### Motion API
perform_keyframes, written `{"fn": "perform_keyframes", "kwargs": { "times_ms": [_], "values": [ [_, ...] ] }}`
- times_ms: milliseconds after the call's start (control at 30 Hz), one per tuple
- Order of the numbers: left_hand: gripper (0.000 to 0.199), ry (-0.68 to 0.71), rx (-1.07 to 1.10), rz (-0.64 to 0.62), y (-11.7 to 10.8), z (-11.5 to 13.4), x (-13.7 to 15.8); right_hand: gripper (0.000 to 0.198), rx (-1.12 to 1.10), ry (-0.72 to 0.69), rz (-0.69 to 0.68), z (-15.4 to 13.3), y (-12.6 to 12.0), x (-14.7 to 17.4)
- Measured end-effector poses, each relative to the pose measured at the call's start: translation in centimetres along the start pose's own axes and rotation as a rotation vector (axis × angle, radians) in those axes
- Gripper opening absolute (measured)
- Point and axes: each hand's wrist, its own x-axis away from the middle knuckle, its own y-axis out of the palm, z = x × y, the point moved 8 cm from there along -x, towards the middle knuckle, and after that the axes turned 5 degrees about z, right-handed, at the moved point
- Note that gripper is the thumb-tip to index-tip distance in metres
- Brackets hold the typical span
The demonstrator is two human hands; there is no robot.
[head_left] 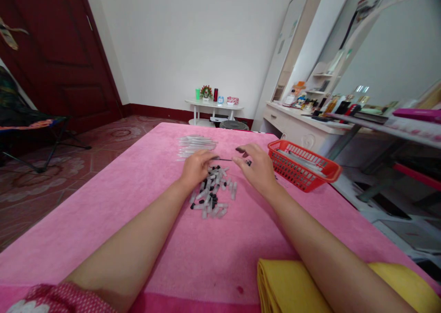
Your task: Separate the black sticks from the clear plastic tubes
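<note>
My left hand [195, 169] is closed, with its fingertips pinched on one end of a thin dark stick [225, 159] that looks like a pen refill. The stick points right, towards my right hand [257, 169], whose thumb is close to its far end; I cannot tell if they touch. The fingers of that hand are curved and apart from the thumb, with a small dark thing by them. Below and between both hands lies a loose pile of short translucent tubes [208, 194], several with black ends. Past my left hand, slim whitish sticks [196, 144] lie side by side.
A red plastic basket [305, 180] with long pale sticks inside stands right of my right hand. Folded yellow cloth [285, 285] lies under my right forearm. A pink cloth [113, 230] covers the table. A dressing table [303, 117] with bottles is at the right.
</note>
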Motion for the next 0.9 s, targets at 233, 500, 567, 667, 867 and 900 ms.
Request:
{"fn": "perform_keyframes", "kwargs": {
  "times_ms": [233,500,567,667,867,900],
  "values": [
    [0.028,-0.496,0.323,0.449,-3.2,-6.7,1.0,0.010,-0.058,0.070,-0.101,1.4,1.5,0.3],
    [0.027,-0.408,0.308,0.401,-2.5,-6.0,0.9,0.017,0.077,-0.069,-0.536,-0.1,6.8,3.7],
    [0.026,-0.340,0.248,0.379,-2.4,-5.4,0.8,0.016,0.101,-0.092,-0.561,-0.4,7.1,4.1],
    [0.026,-0.194,0.124,0.297,-2.2,-3.7,0.5,0.015,0.110,-0.091,-0.552,-0.5,7.2,4.1],
    [0.033,0.018,-0.066,0.058,-0.7,0.4,0.2,0.011,-0.112,0.208,-0.313,1.6,6.0,2.9],
    [0.034,0.037,-0.086,0.024,-0.4,0.9,0.2,0.011,-0.198,0.258,-0.263,2.0,5.8,2.7]
  ]
}}
